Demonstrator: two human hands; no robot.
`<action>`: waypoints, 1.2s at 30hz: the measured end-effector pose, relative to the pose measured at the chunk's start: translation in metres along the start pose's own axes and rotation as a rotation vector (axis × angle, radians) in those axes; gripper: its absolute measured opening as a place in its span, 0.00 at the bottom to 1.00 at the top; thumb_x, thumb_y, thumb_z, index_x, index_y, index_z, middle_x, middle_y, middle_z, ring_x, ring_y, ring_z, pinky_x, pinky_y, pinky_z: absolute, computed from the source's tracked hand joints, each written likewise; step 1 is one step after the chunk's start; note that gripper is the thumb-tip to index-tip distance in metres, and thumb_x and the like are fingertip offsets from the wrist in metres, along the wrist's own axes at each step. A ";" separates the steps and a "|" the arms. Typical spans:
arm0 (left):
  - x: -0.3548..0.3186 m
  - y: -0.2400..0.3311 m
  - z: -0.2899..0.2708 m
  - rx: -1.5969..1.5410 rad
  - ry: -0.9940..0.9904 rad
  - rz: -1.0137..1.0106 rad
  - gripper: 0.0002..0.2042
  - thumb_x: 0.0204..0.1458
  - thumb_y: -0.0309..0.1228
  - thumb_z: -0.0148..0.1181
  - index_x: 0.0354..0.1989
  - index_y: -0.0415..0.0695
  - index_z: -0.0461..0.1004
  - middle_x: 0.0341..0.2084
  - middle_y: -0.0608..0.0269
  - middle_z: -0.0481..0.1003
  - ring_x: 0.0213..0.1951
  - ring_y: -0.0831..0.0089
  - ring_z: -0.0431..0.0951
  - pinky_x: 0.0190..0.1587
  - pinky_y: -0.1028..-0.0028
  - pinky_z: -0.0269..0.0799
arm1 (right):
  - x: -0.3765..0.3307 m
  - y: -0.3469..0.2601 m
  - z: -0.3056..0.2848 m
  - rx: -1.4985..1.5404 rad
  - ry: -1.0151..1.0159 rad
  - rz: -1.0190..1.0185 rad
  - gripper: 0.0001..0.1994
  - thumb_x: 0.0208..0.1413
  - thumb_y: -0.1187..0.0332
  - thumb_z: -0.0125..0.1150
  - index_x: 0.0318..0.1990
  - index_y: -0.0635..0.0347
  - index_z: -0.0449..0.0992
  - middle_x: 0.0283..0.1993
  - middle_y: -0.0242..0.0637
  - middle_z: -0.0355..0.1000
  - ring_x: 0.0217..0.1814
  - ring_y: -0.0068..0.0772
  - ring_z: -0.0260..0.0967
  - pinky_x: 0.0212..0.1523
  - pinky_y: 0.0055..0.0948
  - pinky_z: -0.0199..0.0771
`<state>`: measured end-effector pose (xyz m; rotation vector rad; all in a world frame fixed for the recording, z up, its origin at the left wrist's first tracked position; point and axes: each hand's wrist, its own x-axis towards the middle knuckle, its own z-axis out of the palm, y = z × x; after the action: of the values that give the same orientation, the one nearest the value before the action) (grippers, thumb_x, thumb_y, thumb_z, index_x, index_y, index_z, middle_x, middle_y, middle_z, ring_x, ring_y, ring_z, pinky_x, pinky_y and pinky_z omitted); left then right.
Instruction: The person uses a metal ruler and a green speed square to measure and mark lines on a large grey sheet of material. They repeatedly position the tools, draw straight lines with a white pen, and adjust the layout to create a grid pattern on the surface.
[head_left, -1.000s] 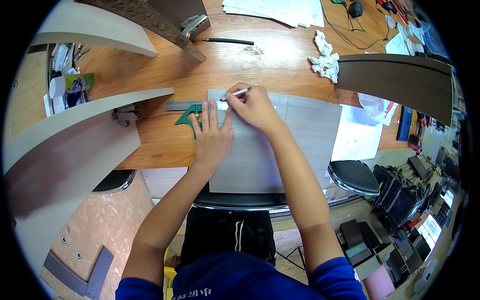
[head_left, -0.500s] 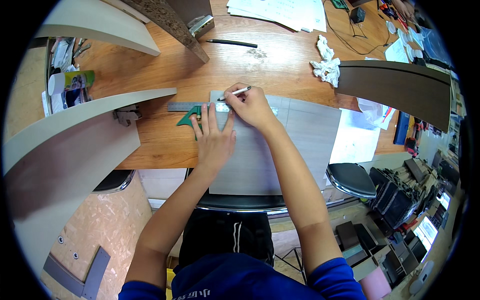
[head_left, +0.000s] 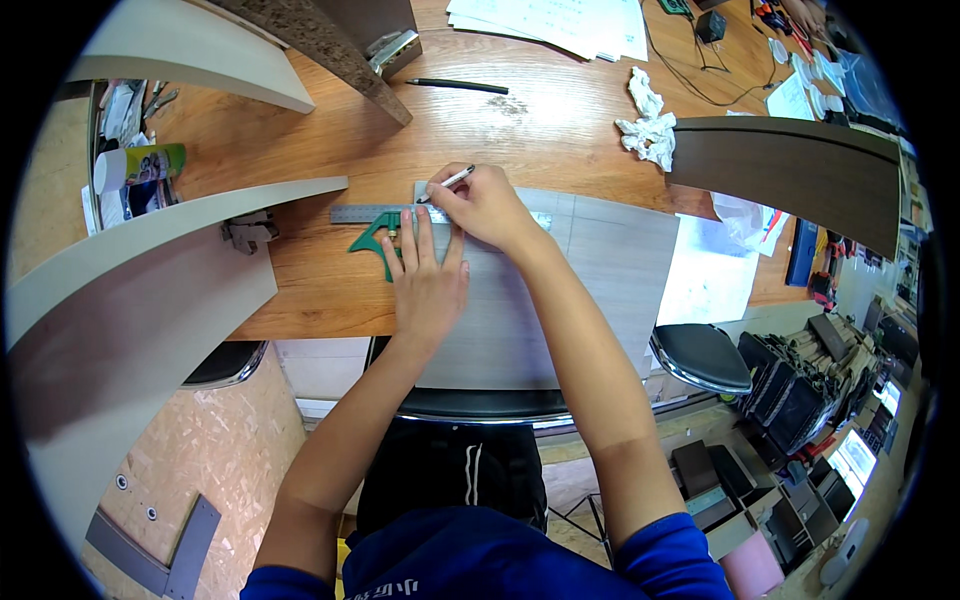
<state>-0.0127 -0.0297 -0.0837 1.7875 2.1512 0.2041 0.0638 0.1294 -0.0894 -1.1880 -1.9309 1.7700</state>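
A grey wood-grain board (head_left: 600, 290) lies on the table in front of me, its near part reaching past the table edge. Across its far end rests a combination square, with a steel blade (head_left: 360, 214) and a green head (head_left: 371, 236) against the board's left side. My left hand (head_left: 428, 285) lies flat with fingers spread, its fingertips pressing on the blade and head. In my right hand (head_left: 487, 208) is a white marker pen (head_left: 458, 177), pinched and tilted, its tip at the board just beyond the blade near the left corner.
Pale panels (head_left: 130, 260) with a hinge (head_left: 248, 232) stand at left. A dark panel (head_left: 790, 170) and crumpled tissue (head_left: 650, 130) are at right. A black pen (head_left: 458, 86) and paper sheets (head_left: 550, 25) lie at the back. A stool (head_left: 703, 358) stands at the table's near right.
My right hand has slid left along the blade with the marker pen, toward the board's left edge. My left hand stays on the combination square.
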 end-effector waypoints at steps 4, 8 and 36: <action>0.000 0.004 -0.001 0.009 -0.019 -0.022 0.26 0.62 0.39 0.58 0.69 0.46 0.70 0.76 0.35 0.49 0.77 0.37 0.43 0.74 0.35 0.35 | 0.003 -0.001 0.002 -0.021 -0.022 -0.007 0.10 0.61 0.67 0.64 0.37 0.68 0.83 0.28 0.38 0.80 0.28 0.23 0.73 0.32 0.29 0.75; -0.001 0.004 -0.002 0.015 -0.021 -0.023 0.27 0.62 0.39 0.58 0.70 0.46 0.70 0.76 0.35 0.49 0.77 0.37 0.43 0.75 0.36 0.36 | 0.005 -0.002 0.006 -0.054 -0.019 -0.023 0.11 0.61 0.66 0.64 0.36 0.68 0.83 0.26 0.39 0.79 0.26 0.23 0.73 0.30 0.30 0.74; -0.002 0.001 0.002 0.048 0.001 -0.002 0.27 0.62 0.39 0.56 0.70 0.47 0.69 0.76 0.35 0.48 0.77 0.36 0.42 0.74 0.35 0.36 | 0.009 0.009 0.003 -0.125 0.066 -0.072 0.10 0.58 0.68 0.63 0.31 0.68 0.81 0.22 0.42 0.77 0.22 0.27 0.73 0.27 0.32 0.74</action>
<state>-0.0108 -0.0316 -0.0851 1.8112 2.1759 0.1539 0.0595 0.1324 -0.1015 -1.1851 -2.0450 1.5740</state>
